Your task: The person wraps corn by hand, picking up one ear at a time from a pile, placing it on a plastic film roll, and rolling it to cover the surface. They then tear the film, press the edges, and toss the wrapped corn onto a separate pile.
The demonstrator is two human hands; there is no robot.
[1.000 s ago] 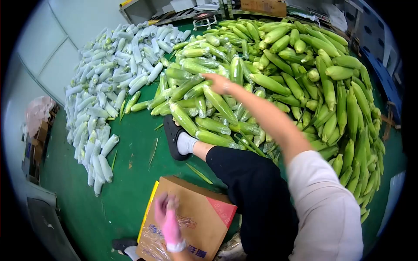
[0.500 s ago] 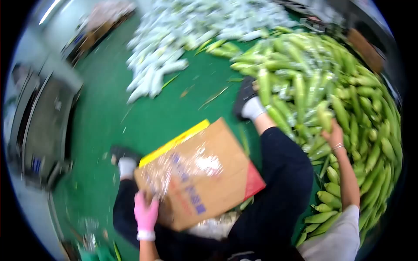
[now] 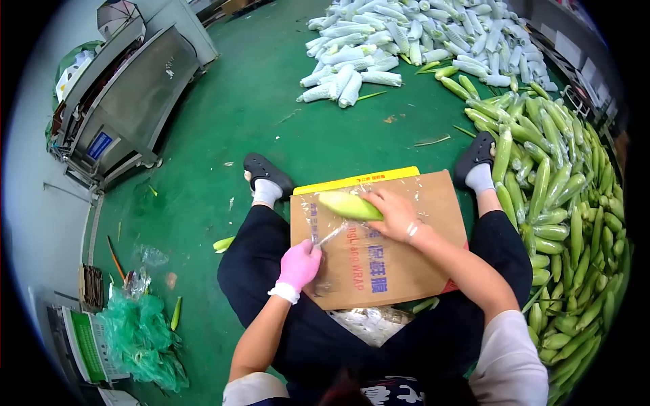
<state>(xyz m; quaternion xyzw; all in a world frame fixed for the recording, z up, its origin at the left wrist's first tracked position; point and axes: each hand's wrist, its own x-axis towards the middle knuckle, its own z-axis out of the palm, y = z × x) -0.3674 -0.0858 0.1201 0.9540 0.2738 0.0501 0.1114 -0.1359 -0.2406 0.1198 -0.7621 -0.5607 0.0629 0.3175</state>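
Observation:
My right hand (image 3: 394,214) is closed round one end of a green corn cob (image 3: 345,205), held over the upper part of a cardboard box (image 3: 420,264) between my legs. Clear plastic film (image 3: 332,237) lies across the left of the box top, with shiny creases. Its edge is pinched in my left hand (image 3: 299,265), which wears a pink glove, near the left edge of the box. A yellow strip (image 3: 359,180) runs along the far side of the box.
Unwrapped corn (image 3: 575,311) is heaped at the right, beside film-wrapped cobs (image 3: 542,183). Cobs in white netting (image 3: 420,34) lie at the top. A metal cart (image 3: 135,101) stands upper left; green plastic bags (image 3: 142,338) lie lower left.
My right hand has moved from the corn heap at the right to above the box, bringing a cob. My left hand stays at the box's left side. The view has turned rightward.

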